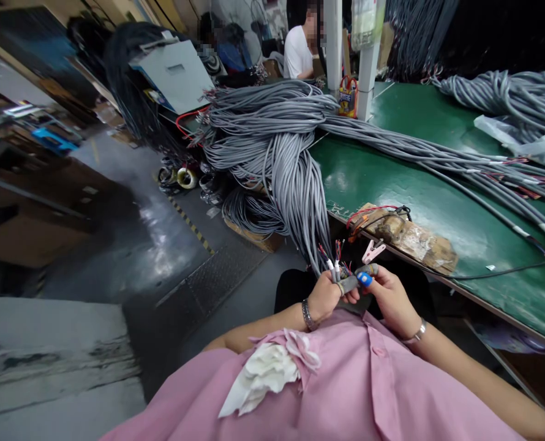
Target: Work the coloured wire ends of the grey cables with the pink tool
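My left hand (326, 298) is closed around the ends of several grey cables (335, 273), in front of my lap. White bands and thin coloured wires (338, 250) show at the stripped tips, which point up. Close beside it, my right hand (392, 298) is closed, thumb and fingers pressed together near the wire ends; what lies between them is too small to make out. Grey finger covers sit on fingers of both hands, and something blue is on the right thumb. A pink clip (373, 252) shows just above my right fingers.
A large bundle of grey cables (295, 165) hangs over the edge of the green table (346, 177). On that edge lies a taped wooden block (410, 239) with red and black wires. More cables (497, 98) lie at right. A person in white (297, 52) sits behind.
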